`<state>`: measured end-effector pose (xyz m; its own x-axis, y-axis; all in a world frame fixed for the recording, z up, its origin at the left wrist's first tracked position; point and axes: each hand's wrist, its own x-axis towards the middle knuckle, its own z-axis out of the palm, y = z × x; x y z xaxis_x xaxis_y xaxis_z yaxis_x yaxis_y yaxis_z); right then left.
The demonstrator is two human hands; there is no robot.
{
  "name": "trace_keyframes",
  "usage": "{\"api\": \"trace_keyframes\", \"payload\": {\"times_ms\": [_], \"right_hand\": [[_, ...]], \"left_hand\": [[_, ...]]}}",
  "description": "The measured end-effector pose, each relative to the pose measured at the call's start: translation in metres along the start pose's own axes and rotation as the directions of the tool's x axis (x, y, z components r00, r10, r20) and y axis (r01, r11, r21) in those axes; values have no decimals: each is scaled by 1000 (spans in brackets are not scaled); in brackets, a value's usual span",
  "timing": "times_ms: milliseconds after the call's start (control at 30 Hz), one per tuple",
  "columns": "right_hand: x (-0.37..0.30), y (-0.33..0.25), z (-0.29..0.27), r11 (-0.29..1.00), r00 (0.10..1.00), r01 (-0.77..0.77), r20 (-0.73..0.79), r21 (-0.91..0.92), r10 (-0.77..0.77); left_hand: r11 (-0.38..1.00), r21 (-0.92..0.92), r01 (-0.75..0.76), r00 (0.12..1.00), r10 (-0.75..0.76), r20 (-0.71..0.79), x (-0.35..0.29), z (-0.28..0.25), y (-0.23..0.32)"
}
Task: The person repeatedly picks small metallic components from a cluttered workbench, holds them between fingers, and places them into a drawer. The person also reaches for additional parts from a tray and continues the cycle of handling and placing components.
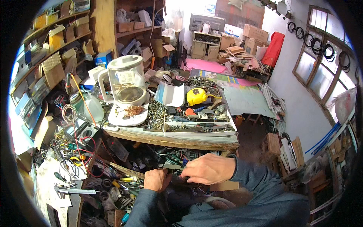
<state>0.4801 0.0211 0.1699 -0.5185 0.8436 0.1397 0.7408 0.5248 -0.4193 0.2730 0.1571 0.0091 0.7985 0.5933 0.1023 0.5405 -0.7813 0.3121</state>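
Cluttered open drawer under workbench

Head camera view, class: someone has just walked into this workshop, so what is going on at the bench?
A person in grey-blue sleeves reaches both hands into the cluttered space under a wooden workbench. The left hand is closed among the tools and parts there; the right hand rests knuckles-up beside it, fingers reaching into the clutter. What either hand holds cannot be made out. On the bench stand a glass kettle, a yellow tape measure and trays of screws.
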Motion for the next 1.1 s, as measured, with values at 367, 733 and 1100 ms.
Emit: {"api": "trace_keyframes", "payload": {"times_ms": [367,733,1100], "right_hand": [[10,166,-172,826,791,-529,-465,-195,397],[34,359,-180,521,513,-831,-634,-197,579],[43,378,-182,444,443,-880,-629,-168,640]], "left_hand": [[1000,-24,-21,999,20,-36,-2,1,-5],[996,39,82,996,-83,19,2,6,-6],[999,0,49,999,-49,-21,4,8,-7]]}}
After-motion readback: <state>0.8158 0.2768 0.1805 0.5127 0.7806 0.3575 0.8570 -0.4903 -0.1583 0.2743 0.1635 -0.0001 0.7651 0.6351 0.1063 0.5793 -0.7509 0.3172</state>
